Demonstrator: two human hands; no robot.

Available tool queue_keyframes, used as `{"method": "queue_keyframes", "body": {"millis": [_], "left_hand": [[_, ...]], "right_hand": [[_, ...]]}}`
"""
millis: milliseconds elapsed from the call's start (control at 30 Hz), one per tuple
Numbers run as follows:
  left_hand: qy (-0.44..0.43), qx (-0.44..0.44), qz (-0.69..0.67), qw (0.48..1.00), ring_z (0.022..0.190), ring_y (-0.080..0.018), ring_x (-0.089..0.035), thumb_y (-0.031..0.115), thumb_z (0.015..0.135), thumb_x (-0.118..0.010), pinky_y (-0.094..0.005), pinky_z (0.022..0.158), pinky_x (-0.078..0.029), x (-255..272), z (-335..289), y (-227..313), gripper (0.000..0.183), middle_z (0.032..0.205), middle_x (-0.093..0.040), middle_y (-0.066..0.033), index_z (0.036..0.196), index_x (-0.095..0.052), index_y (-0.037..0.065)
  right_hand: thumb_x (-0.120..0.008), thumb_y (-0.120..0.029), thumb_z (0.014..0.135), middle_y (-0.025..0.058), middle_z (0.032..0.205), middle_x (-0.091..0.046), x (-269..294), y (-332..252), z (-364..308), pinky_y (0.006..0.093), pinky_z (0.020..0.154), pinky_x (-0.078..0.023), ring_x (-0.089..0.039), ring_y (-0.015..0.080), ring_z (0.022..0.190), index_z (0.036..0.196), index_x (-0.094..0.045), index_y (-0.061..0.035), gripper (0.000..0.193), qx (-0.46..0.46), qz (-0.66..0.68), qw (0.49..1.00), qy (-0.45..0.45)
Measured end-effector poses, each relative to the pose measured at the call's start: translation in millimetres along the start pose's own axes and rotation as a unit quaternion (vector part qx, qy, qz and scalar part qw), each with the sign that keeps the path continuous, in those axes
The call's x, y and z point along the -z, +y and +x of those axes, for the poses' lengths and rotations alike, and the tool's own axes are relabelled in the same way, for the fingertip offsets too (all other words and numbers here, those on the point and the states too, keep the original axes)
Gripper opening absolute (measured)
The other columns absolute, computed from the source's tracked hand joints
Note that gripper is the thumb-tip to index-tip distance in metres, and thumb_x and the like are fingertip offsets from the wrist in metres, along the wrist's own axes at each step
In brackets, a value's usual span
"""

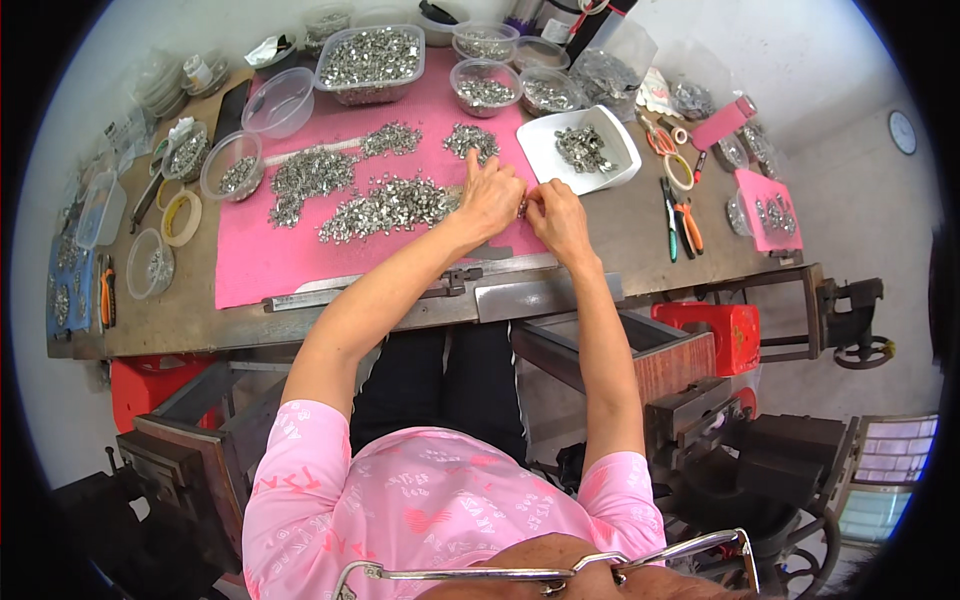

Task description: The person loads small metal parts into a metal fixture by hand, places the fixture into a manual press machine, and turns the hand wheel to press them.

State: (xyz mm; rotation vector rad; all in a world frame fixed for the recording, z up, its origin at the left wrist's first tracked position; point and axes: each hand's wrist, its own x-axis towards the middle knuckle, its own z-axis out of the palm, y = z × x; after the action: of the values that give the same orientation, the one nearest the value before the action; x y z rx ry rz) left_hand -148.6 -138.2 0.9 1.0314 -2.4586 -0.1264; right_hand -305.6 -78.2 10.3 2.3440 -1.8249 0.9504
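My left hand (490, 197) is over the pink mat (240, 262), with one finger stretched toward a small heap of shiny metal pieces (470, 141). Its thumb side is drawn in close to my right hand (558, 221), whose fingers are pinched together. Between the two sets of fingertips there is something tiny that I cannot make out. Left of my left wrist spreads a larger heap of silvery metal pieces (385, 208). Just beyond my right hand stands a white tray (625, 150) holding a pile of metal pieces (585, 148).
A large plastic tub (370, 92) of metal pieces stands among several round tubs at the back. Tape rolls (181, 218) lie at the left. Pliers (687, 225) and scissors (660, 140) lie at the right. A metal bar (520, 297) runs along the bench's front edge.
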Motion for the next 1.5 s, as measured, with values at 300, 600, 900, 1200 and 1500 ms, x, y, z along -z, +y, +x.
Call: {"method": "queue_keyframes", "body": {"millis": [300, 600, 900, 1200, 1500], "left_hand": [[0.037, -0.067, -0.027, 0.997, 0.100, -0.0324, -0.064, 0.011, 0.081, -0.066, -0.0674, 0.106, -0.028, -6, 1, -2, 0.009, 0.087, -0.069, -0.0123, 0.079, -0.074, 0.007], [0.019, -0.010, -0.077, 0.997, 0.097, -0.0290, -0.063, 0.015, 0.081, -0.065, -0.0624, 0.102, -0.031, 39, -16, -21, 0.007, 0.088, -0.069, -0.0082, 0.084, -0.067, 0.009], [-0.062, 0.025, 0.001, 0.998, 0.098, -0.0266, -0.061, 0.013, 0.083, -0.068, -0.0585, 0.105, -0.030, 102, -138, -46, 0.006, 0.089, -0.068, -0.0056, 0.087, -0.068, 0.009], [-0.049, 0.055, -0.121, 0.990, 0.098, -0.0242, -0.059, 0.013, 0.089, -0.068, -0.0520, 0.107, -0.027, 95, -152, -55, 0.005, 0.089, -0.067, -0.0034, 0.093, -0.070, 0.010], [0.068, 0.019, -0.156, 0.985, 0.086, -0.0230, -0.058, 0.013, 0.086, -0.071, -0.0473, 0.104, -0.033, 98, -174, -33, 0.011, 0.088, -0.062, -0.0045, 0.093, -0.065, 0.008]], "right_hand": [[-0.068, 0.000, 0.085, 0.0124, 0.081, -0.064, 21, -37, -45, 0.0342, 0.064, -0.052, -0.063, 0.0233, 0.065, 0.089, -0.064, 0.0021, 0.006, -0.121, 0.169, 0.976, 0.063], [-0.065, 0.004, 0.082, 0.0123, 0.083, -0.061, 0, -100, -67, 0.0384, 0.074, -0.048, -0.061, 0.0288, 0.079, 0.087, -0.059, 0.0000, 0.009, -0.070, 0.245, 0.966, 0.046], [-0.070, 0.001, 0.081, 0.0084, 0.095, -0.063, -35, -138, -64, 0.0393, 0.081, -0.042, -0.058, 0.0278, 0.087, 0.091, -0.058, -0.0056, 0.017, 0.049, 0.208, 0.976, 0.045], [-0.071, 0.003, 0.077, 0.0080, 0.094, -0.063, -39, -141, -63, 0.0396, 0.079, -0.042, -0.058, 0.0275, 0.087, 0.092, -0.059, -0.0055, 0.020, 0.100, 0.156, 0.982, 0.048], [-0.070, 0.003, 0.077, 0.0070, 0.094, -0.063, -38, -138, -63, 0.0394, 0.079, -0.042, -0.058, 0.0277, 0.087, 0.092, -0.060, -0.0051, 0.020, 0.100, 0.176, 0.979, 0.036]]}}
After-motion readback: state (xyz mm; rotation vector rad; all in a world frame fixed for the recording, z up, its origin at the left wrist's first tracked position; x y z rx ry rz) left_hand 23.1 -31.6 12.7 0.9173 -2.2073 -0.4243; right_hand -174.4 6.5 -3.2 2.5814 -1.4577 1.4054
